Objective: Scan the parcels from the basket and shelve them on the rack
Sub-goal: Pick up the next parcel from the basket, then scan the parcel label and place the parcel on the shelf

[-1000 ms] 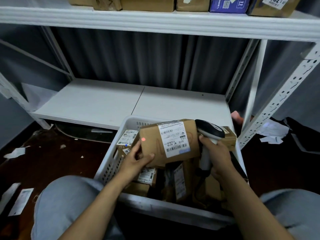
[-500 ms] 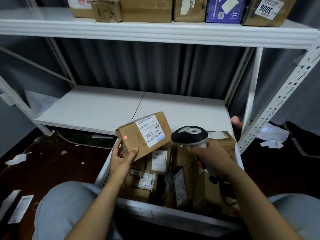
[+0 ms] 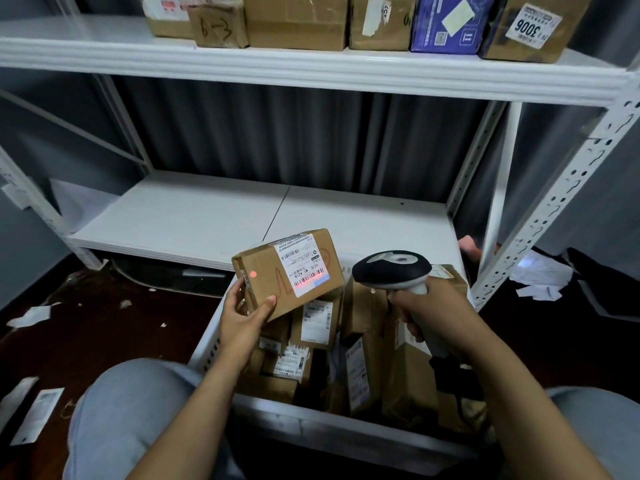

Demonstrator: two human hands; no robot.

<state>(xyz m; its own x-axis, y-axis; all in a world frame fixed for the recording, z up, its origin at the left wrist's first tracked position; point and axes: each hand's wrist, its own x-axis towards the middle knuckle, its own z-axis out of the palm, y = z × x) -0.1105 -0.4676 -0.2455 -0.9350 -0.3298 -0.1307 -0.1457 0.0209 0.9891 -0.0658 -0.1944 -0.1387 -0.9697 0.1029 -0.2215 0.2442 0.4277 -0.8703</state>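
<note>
The left hand (image 3: 242,315) is gripping the brown cardboard parcel (image 3: 287,271), tilting its white label toward the handheld scanner (image 3: 394,271) the right hand (image 3: 429,306) is clasping just beside it.

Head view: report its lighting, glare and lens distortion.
Head view: dim overall, the floor nearly black; red light from the scanner washes over the label of the parcel in the left hand; wide-angle bending bows the upper shelf and slants the right upright; near things look sharp.

The brown parcel (image 3: 265,284) has a white label (image 3: 300,263) with black barcode stripes and a red glow. The scanner (image 3: 391,271) is black and grey; the basket (image 3: 329,427) and rack (image 3: 311,71) are white.
</note>
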